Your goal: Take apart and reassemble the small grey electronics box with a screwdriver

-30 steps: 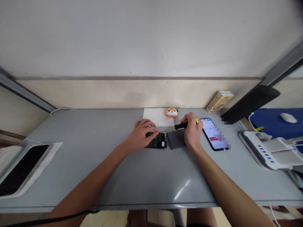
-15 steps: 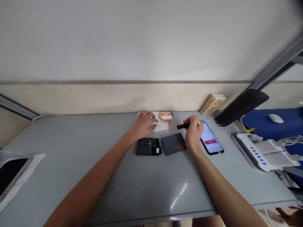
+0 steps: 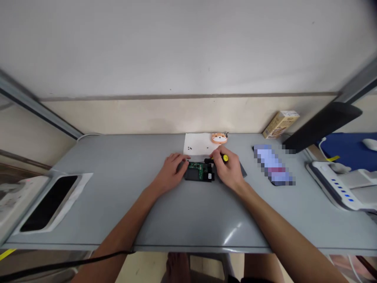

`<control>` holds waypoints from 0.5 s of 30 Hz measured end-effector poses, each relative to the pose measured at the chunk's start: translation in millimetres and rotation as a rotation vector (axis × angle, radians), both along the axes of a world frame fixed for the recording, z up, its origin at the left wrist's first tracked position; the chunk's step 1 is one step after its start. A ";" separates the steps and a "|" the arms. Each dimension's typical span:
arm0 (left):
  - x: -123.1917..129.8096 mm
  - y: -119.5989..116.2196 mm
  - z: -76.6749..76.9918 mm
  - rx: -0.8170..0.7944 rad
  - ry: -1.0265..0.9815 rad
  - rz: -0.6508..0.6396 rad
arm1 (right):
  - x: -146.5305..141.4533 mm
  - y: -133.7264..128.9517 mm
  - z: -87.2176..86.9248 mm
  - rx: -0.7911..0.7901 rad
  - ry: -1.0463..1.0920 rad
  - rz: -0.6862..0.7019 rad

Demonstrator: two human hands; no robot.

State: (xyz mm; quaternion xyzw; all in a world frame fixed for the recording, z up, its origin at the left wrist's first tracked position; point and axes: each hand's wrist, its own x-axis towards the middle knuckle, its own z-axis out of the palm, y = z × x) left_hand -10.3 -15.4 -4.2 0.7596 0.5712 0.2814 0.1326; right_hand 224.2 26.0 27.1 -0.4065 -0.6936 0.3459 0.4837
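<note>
My right hand [image 3: 228, 167] is closed around a screwdriver [image 3: 216, 159] with a black and yellow handle. Its thin shaft points left, over the upper edge of an opened black device with a green circuit board [image 3: 198, 171]. At the device's upper left corner is my left hand [image 3: 171, 171], thumb and forefinger drawn together near the screwdriver's tip; whatever small thing they may hold cannot be made out. Behind them lies a white paper sheet [image 3: 198, 142] with several tiny dark pieces, probably screws. A dark grey cover [image 3: 243, 169] is mostly hidden under my right hand.
An orange animal-faced case [image 3: 219, 138] sits on the paper's right corner. To the right are a phone [image 3: 269, 163], a yellow box [image 3: 280, 124] and a white power strip [image 3: 338, 184]. Another phone [image 3: 50, 202] lies at the left. A black cable [image 3: 73, 262] crosses by my left forearm.
My left hand has come off the paper to the device's left corner. My right hand has brought the screwdriver left, over the circuit board. The camera view has shifted.
</note>
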 end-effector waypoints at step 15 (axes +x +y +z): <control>8.8 -4.3 2.6 0.009 0.134 -0.011 | -7.3 8.2 7.5 0.038 -0.050 0.003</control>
